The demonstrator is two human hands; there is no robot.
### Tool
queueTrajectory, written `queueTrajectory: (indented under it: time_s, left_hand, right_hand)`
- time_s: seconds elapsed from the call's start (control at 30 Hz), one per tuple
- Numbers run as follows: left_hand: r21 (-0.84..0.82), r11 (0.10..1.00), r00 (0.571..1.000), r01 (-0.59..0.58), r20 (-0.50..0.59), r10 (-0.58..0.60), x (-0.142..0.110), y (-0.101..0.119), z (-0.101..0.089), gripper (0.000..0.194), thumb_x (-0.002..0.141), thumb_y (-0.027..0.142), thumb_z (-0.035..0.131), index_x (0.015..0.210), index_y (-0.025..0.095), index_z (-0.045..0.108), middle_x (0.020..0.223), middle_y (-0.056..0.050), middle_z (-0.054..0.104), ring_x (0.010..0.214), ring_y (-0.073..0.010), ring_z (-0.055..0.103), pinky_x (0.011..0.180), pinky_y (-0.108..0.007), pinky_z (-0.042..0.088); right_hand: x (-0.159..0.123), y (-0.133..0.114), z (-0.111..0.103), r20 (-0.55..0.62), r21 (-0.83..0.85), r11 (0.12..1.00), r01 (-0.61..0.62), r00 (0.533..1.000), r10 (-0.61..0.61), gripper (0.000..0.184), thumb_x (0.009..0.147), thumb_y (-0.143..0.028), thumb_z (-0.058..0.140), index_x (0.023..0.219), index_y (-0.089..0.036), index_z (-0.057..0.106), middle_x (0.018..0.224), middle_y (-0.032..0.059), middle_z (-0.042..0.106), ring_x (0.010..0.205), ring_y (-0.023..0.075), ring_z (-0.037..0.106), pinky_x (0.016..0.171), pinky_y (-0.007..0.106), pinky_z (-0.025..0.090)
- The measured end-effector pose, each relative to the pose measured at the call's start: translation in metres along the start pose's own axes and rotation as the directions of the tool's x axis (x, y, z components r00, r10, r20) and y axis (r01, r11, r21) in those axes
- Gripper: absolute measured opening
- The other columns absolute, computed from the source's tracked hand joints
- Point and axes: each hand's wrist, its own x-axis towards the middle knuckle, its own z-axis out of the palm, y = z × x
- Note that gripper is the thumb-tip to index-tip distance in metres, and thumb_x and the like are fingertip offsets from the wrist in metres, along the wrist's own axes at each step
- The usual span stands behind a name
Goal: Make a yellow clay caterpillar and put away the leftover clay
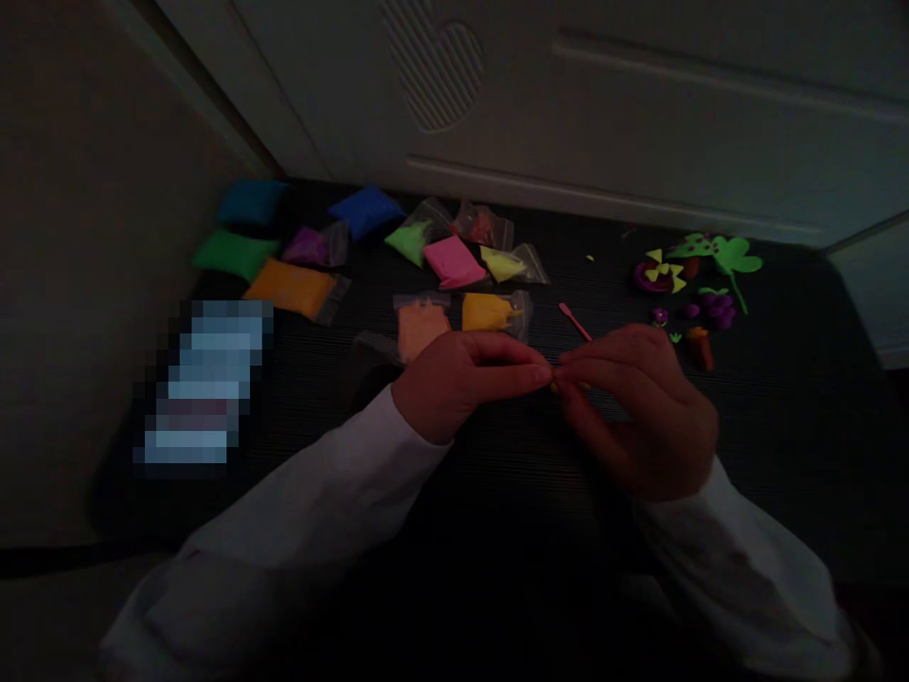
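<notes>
Left hand [461, 384]: closed in a pinch, fingertips touching right hand's, holding tiny yellowish bit [564, 385] betw them, too small to tell what exactly

Right hand [639, 417]: also closed in a pinch on same bit

Nearby: pink plastic clay tool [574, 320] just past the hands, orange clay bag [420, 327] + yellow clay bag [489, 313] just beyond left hand

Rest of table [540, 474]: pink clay bag [454, 260], blue clay bag [365, 210], green clay bag [234, 254], purple craft grapes [716, 308], green foam leaf [737, 254]

Sleeves: white sleeves [319, 483] on both arms
</notes>
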Motion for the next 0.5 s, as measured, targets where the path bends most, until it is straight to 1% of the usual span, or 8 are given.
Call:
queueTrajectory:
  time_s: [0.07,0.13,0.23,0.33,0.4,0.47,0.5]
  left_hand:
    - [-0.016,1.000,1.000,-0.009,-0.011,0.009,0.000,0.001,0.001,0.011,0.065,0.027,0.066,0.071,0.017,0.066,0.071,0.001,0.064,0.067,-0.0102,0.057,0.067,-0.024,0.045]
    - [0.004,1.000,0.999,-0.023,-0.043,0.023,0.001,0.002,0.000,0.014,0.065,0.028,0.066,0.072,0.016,0.066,0.069,0.001,0.063,0.064,-0.0097,0.056,0.063,-0.023,0.044]
    - [0.061,0.997,0.995,-0.040,-0.094,0.046,0.002,0.004,-0.002,0.016,0.065,0.029,0.066,0.072,0.015,0.065,0.066,0.002,0.061,0.059,-0.0082,0.053,0.057,-0.021,0.042]
    - [0.059,0.996,0.992,-0.062,-0.104,0.067,0.003,0.004,-0.003,0.014,0.066,0.028,0.066,0.072,0.016,0.063,0.063,0.004,0.059,0.054,-0.0059,0.050,0.054,-0.019,0.039]
    - [0.074,0.995,0.990,-0.071,-0.119,0.080,0.004,0.003,-0.004,0.014,0.066,0.028,0.065,0.072,0.016,0.063,0.063,0.004,0.059,0.054,-0.0058,0.050,0.054,-0.019,0.039]
    - [0.115,0.990,0.985,-0.083,-0.140,0.099,0.005,0.002,-0.005,0.015,0.066,0.029,0.065,0.074,0.016,0.063,0.066,0.003,0.060,0.056,-0.0067,0.051,0.055,-0.020,0.040]
    - [0.138,0.986,0.983,-0.089,-0.146,0.109,0.005,0.002,-0.005,0.016,0.066,0.030,0.065,0.074,0.016,0.063,0.068,0.003,0.061,0.057,-0.0073,0.052,0.056,-0.020,0.041]
  right_hand:
    - [0.001,-0.002,0.000,0.000,0.063,0.996,-0.062,0.998,0.062,0.022,0.069,-0.011,0.060,0.088,-0.023,0.059,0.084,0.0019,0.066,0.078,0.0178,0.061,0.078,0.040,0.045]
    - [0.002,-0.006,-0.001,0.000,0.159,0.973,-0.166,0.986,0.168,0.018,0.071,-0.012,0.059,0.084,-0.024,0.059,0.083,0.0013,0.065,0.079,0.0181,0.060,0.076,0.038,0.046]
    - [0.002,-0.011,-0.002,-0.019,0.331,0.892,-0.308,0.943,0.332,0.013,0.073,-0.014,0.057,0.082,-0.024,0.059,0.083,0.0011,0.063,0.079,0.0174,0.060,0.073,0.035,0.048]
    - [0.001,-0.012,-0.003,-0.042,0.503,0.787,-0.357,0.900,0.435,0.011,0.075,-0.015,0.057,0.081,-0.024,0.059,0.081,0.0004,0.062,0.079,0.0158,0.059,0.072,0.032,0.048]
    - [0.000,-0.010,-0.002,-0.008,0.603,0.701,-0.381,0.876,0.482,0.010,0.076,-0.016,0.057,0.080,-0.025,0.059,0.081,0.0000,0.061,0.079,0.0155,0.058,0.073,0.032,0.049]
    - [0.000,-0.008,-0.002,0.024,0.660,0.638,-0.397,0.860,0.510,0.009,0.076,-0.017,0.057,0.080,-0.025,0.059,0.082,-0.0002,0.061,0.080,0.0153,0.058,0.076,0.033,0.048]
    - [0.000,-0.006,-0.001,0.028,0.663,0.631,-0.403,0.856,0.516,0.008,0.076,-0.017,0.057,0.080,-0.024,0.059,0.083,-0.0003,0.061,0.081,0.0150,0.058,0.078,0.033,0.048]
